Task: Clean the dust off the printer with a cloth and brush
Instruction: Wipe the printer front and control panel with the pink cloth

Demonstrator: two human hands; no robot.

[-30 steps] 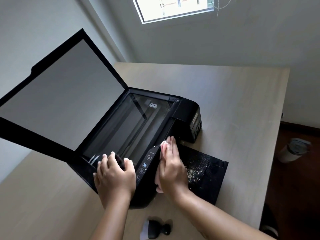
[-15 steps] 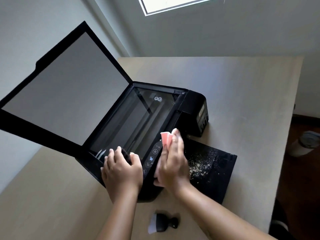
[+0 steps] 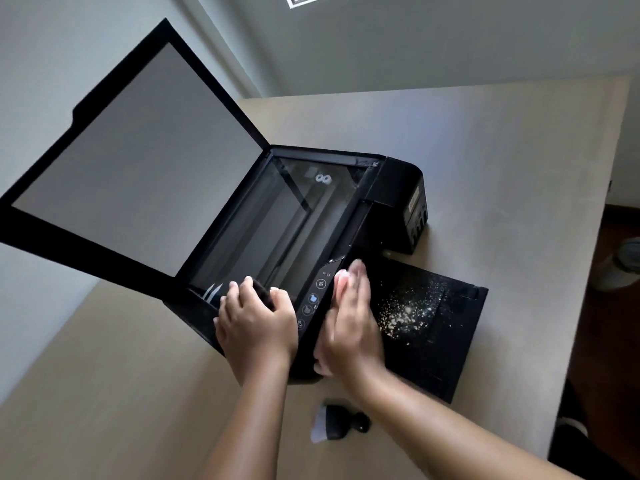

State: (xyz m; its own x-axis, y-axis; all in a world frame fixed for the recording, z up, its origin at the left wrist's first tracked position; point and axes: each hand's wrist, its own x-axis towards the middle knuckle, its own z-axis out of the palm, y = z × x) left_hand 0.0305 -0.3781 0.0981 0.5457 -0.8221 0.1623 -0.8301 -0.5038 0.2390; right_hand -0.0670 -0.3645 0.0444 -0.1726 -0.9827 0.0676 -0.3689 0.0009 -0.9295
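Hands (image 3: 353, 327) blurred, cloth (image 3: 341, 276) mostly hidden (pink edge).

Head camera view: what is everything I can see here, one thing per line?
Black flatbed printer: one, black, on the table, middle of view.
Scanner lid: one, black frame with grey inner pad, raised open at left.
Pull-out paper tray: one, black, extended at the printer's right side.
Dust specks: a scatter, pale, on the tray.
Small dusting brush: one, black handle with white bristles, lying on the table near the wrists.
Light wooden table: one, beige.
Cloth: one, pale pink, mostly hidden under the right hand.
Left hand: resting on the printer's near edge.
Right hand: flat against the printer's front, blurred.
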